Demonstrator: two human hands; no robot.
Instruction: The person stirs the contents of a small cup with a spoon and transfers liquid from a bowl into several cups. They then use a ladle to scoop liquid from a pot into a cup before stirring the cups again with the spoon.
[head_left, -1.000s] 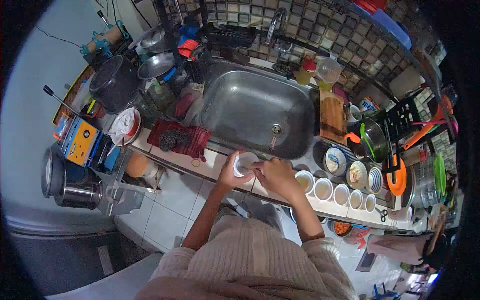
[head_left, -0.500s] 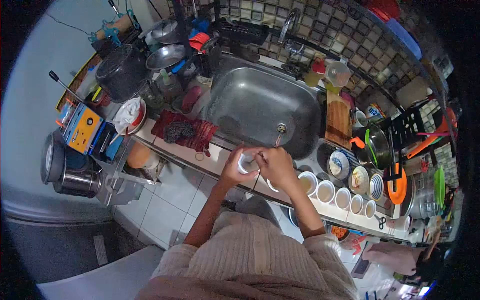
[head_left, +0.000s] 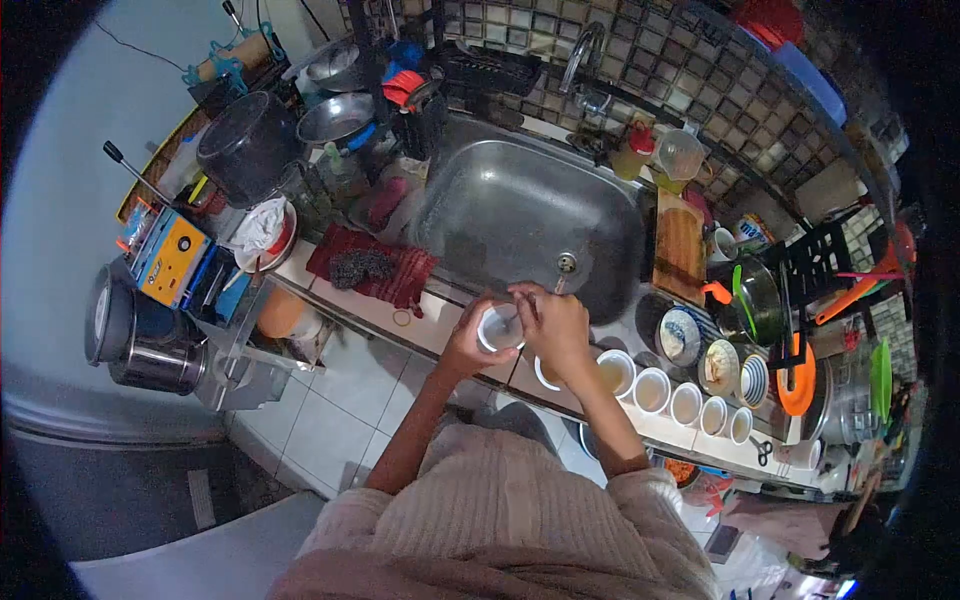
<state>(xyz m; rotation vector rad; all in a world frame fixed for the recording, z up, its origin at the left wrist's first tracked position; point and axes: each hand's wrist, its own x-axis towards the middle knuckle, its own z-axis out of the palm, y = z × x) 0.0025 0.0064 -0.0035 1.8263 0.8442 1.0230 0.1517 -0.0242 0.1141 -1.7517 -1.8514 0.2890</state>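
My left hand [head_left: 468, 338] is wrapped around a white plastic cup [head_left: 497, 343], tilted so that its open mouth faces me. Bent over the cup's right side is my right hand [head_left: 557, 328], its fingers pinched close to the rim. A thin handle [head_left: 562, 284] sticks out past these fingers toward the sink drain; its other end is hidden. Beneath my right wrist, another white cup [head_left: 546, 373] shows partly. A row of several filled cups [head_left: 651, 391] continues to the right along the counter edge.
The steel sink [head_left: 520, 195] lies ahead of my hands. A dark scrubber [head_left: 362, 267] rests on a red cloth [head_left: 325, 255] at left. Bowls [head_left: 679, 337], a wooden board [head_left: 679, 245] and scissors [head_left: 763, 452] are at right. A yellow-orange box [head_left: 172, 258] stands far left.
The cup in my left hand has turned so that more of its mouth shows. My right fingers have shifted slightly up, from over the opening toward the rim.
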